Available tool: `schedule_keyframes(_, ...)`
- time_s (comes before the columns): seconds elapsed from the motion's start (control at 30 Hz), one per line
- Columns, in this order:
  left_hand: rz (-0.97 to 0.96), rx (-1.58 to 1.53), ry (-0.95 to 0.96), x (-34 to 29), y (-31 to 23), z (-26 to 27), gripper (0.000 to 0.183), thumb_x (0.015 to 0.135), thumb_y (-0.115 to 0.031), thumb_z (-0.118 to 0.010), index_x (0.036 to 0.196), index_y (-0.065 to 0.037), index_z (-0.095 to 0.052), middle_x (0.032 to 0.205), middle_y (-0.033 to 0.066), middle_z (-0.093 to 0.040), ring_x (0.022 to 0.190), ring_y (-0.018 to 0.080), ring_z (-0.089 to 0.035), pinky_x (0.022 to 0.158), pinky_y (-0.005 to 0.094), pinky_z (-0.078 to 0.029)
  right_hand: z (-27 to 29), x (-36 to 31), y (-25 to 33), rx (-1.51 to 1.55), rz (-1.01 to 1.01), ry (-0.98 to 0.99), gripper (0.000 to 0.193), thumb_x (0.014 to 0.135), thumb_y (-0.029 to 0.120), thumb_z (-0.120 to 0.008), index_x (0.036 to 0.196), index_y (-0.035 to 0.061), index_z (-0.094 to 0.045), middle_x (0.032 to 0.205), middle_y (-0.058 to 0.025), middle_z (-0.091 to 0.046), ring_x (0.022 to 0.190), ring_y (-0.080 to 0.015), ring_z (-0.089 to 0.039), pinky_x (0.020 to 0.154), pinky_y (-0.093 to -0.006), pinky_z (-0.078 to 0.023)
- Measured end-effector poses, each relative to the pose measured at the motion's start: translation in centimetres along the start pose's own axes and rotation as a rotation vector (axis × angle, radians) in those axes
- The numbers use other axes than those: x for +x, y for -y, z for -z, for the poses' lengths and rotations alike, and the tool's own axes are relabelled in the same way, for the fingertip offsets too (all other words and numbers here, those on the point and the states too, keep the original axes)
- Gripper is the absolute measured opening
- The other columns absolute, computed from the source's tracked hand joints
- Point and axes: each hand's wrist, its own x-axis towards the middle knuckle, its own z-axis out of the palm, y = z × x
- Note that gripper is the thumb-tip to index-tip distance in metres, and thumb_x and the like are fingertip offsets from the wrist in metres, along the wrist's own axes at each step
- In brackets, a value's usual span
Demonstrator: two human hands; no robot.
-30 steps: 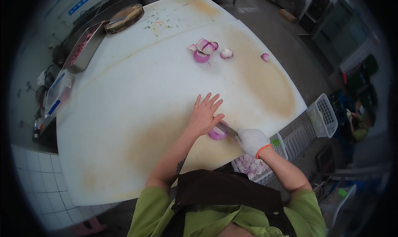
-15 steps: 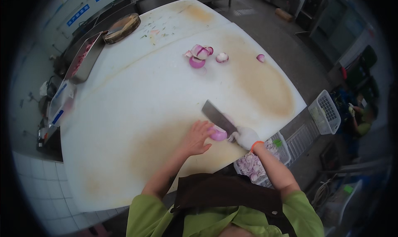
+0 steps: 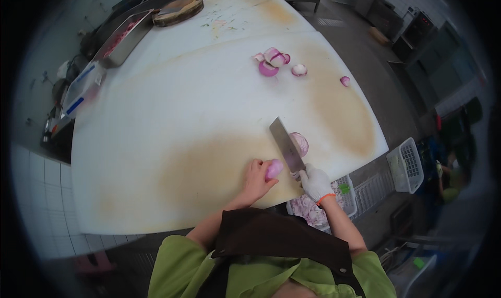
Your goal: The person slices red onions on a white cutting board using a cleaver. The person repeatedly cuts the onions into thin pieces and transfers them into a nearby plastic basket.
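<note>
Head view: holding a purple onion piece [image 3: 275, 168] in the left hand [image 3: 255, 183], with fingers curled narrowly around its left side and thumb on the near side, close to the table's [image 3: 172, 126] front edge. Gripping a cleaver [image 3: 284, 143] by the handle in the right hand [image 3: 316, 183], closed inside a white cloth glove with an orange cuff. Reaching up and rightward with the left forearm, up and leftward with the right. Pointing the flat, rectangular grey metal blade away from the body, slanted left. Just right of the blade, lying partly hidden: a cut onion [image 3: 300, 143], rounded, pale, ringed in purple. Below the edge, heaped in a white plastic basket [image 3: 354, 199]: thin, pinkish shreds [image 3: 309, 210]. Farther up the smooth, brown-stained white surface, clustered: glossy purple onions [image 3: 271, 59].
</note>
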Motion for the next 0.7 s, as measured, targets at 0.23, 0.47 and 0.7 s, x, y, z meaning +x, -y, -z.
schedule_keyframes(0.23,-0.101,-0.091,-0.125,-1.4,1.2,0.1,0.041,0.072,-0.002,-0.068,0.111,-0.01,-0.057,0.107,0.0107,-0.053,0.098,0.033,-0.052,0.082,0.0408,-0.045,-0.6,1.1,0.3,-0.154,0.09,0.064,0.028,0.09,0.024,-0.047,0.087,-0.0019,-0.056,0.072,-0.022,-0.064,0.07,-0.0383,-0.063,0.069,-0.0453,-0.049)
schedule_keyframes(0.47,-0.082,-0.083,-0.156,-1.5,1.3,-0.4,0.04,0.073,-0.005,-0.069,0.11,-0.011,-0.056,0.106,0.0072,-0.053,0.095,0.0299,-0.054,0.078,0.0404,-0.047,-2.5,1.6,0.0,-0.204,0.081,0.068,0.033,0.092,0.03,-0.045,0.091,-0.0003,-0.058,0.078,-0.0254,-0.063,0.078,-0.0429,-0.061,0.074,-0.0508,-0.046)
schedule_keyframes(0.7,-0.073,-0.112,-0.177,-1.8,1.4,-0.7,0.038,0.075,-0.005,-0.069,0.109,-0.012,-0.055,0.106,0.0069,-0.051,0.096,0.0295,-0.054,0.077,0.0409,-0.048,-2.7,1.3,1.7,-0.199,0.04,0.079,0.034,0.091,0.031,-0.046,0.09,-0.0007,-0.057,0.078,-0.0255,-0.063,0.077,-0.0437,-0.061,0.073,-0.0517,-0.046)
